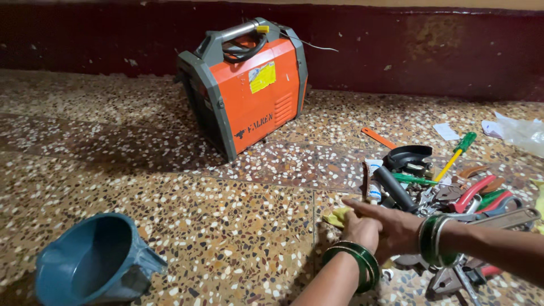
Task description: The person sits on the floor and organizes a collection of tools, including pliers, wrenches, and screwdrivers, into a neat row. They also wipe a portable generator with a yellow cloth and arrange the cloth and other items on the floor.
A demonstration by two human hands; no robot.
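Pressing hands (379,226) on yellow cloth (338,216), tools (453,192) beside

A crumpled yellow cloth (338,216) lies on the speckled terrazzo floor (226,226), just left of the heap of hand tools (453,192). Only its left end shows; the rest is hidden, pressed flat against the floor.

Warm dim light, soft shadows, sharp focus.
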